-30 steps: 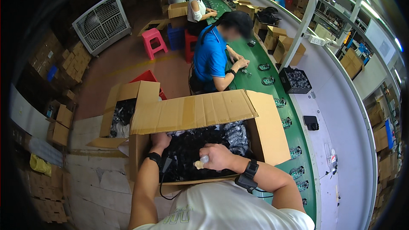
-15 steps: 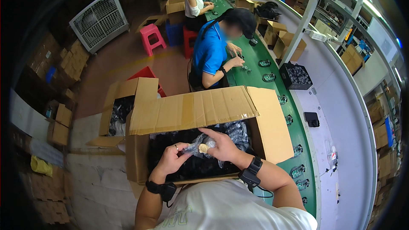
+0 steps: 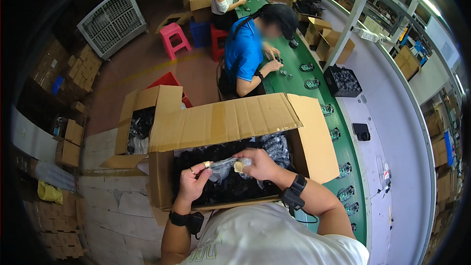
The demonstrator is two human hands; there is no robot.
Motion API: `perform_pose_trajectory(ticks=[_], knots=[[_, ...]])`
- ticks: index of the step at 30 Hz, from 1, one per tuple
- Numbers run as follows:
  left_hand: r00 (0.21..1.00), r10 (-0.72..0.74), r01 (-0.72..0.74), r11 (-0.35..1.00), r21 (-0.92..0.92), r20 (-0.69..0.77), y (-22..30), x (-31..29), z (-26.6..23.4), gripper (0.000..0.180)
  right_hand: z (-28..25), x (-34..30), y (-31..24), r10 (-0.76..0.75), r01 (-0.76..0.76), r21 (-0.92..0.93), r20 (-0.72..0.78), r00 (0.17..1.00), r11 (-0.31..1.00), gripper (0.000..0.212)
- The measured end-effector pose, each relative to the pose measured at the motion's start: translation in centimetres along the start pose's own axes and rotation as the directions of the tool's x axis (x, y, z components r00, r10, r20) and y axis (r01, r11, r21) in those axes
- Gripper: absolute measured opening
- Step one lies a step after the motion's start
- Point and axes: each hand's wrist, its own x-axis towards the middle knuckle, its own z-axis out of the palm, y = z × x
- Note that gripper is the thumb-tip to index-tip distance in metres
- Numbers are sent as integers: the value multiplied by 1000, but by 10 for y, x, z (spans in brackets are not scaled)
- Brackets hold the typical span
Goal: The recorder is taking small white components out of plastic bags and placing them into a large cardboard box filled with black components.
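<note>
A clear plastic bag (image 3: pixel 222 171) stretches between the left hand (image 3: pixel 193 182) and right hand (image 3: pixel 261 164), each pinching it thumb to finger, over the open cardboard box (image 3: pixel 159 181), with working room bounded by the near rim beside the shirt (image 3: pixel 274 240) and the far flap (image 3: pixel 221 120). Inside lie black items (image 3: pixel 240 186) and clear-wrapped bundles (image 3: pixel 275 147); a second box (image 3: pixel 169 97) at left holds black and clear things, and beyond the green belt (image 3: pixel 320 97) a black bin (image 3: pixel 351 92) holds small pieces. Since half a second ago, the hands have moved farther apart.
</note>
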Motion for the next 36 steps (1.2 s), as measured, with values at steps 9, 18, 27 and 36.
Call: perform_pose_trajectory(ticks=[9,18,27,36], knots=[[992,103,-117,970,212,76,13,10,-5,8,-14,3,1,-174,164,-162,-49,984,973,27],[996,56,-68,983,171,69,26,13,-3,5,-17,2,-10,-85,82,-27,-159,984,996,27],[926,377,-352,871,341,-5,45,15,0,8,-16,2,-12,-441,439,-66,-252,862,896,26],[874,474,-368,788,493,-104,36,21,12,12,-20,-3,-12,-518,454,-262,-292,804,852,24]])
